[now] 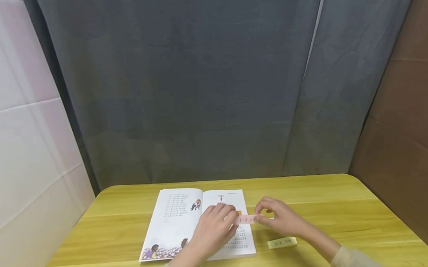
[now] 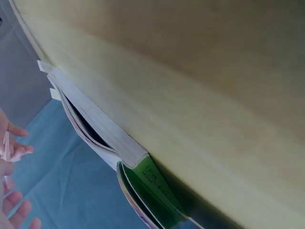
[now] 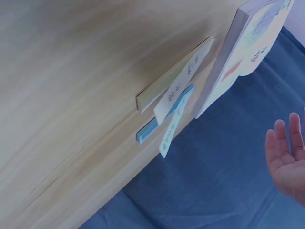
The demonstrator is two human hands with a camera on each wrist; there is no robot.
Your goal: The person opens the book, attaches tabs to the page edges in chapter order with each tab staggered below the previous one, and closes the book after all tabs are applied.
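Observation:
An open illustrated book (image 1: pixel 177 222) lies on the yellow wooden table (image 1: pixel 338 216). My left hand (image 1: pixel 228 225) hovers over the book's right page and my right hand (image 1: pixel 262 214) is just right of the book. Between them they pinch a thin pink paper strip (image 1: pixel 249 219), one end in each hand. In the left wrist view the strip (image 2: pixel 5 145) shows between fingers at the left edge, next to the book's page block (image 2: pixel 102 129), which has paper tabs sticking out. The right wrist view shows the book's edge (image 3: pixel 238 52) and straight fingers (image 3: pixel 286 157) at the right.
A yellow pad of sticky strips (image 1: pixel 282 242) lies on the table right of the book, near my right forearm; the right wrist view shows this pad (image 3: pixel 174 76) with a blue pad (image 3: pixel 159 125) beside it. A grey curtain hangs behind, a brown wall stands at right.

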